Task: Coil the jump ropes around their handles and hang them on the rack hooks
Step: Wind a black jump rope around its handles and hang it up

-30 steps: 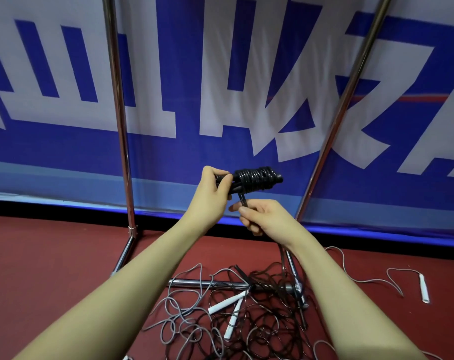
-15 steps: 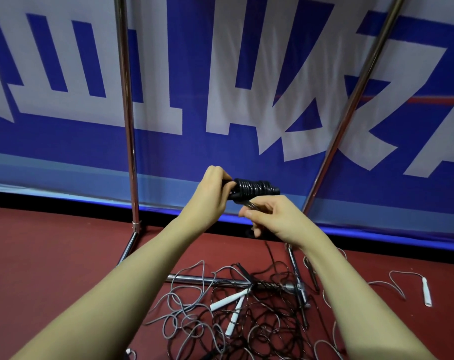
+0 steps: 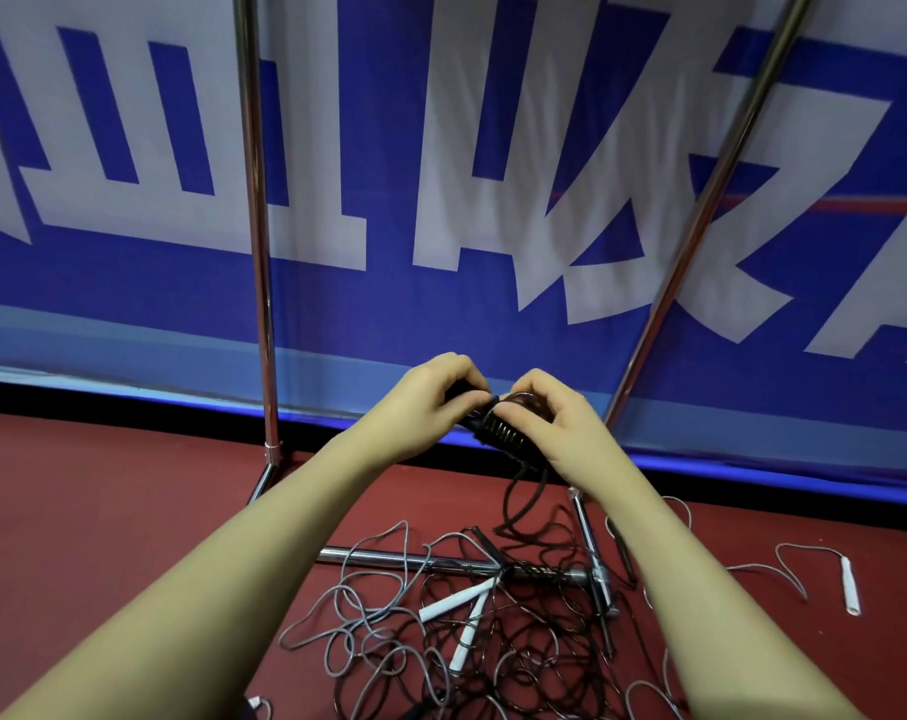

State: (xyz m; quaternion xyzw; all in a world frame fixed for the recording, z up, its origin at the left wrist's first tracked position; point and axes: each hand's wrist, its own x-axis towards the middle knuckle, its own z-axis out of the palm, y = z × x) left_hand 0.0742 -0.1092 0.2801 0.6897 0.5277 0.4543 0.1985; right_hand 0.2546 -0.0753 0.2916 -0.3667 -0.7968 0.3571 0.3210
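open gap between rack poles [image 3: 256,252] | tangled ropes [image 3: 472,636] cover floor below | base bar [image 3: 389,557] crosses beneath

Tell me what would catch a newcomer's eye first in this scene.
First, the two hands meeting at centre: the left hand and right hand both grip a black jump rope coiled around its handles, its loose end trailing to the floor. Below them a tangle of grey and black ropes with white handles sprawls over the rack's chrome base bar. Behind everything hangs a big blue-and-white banner.
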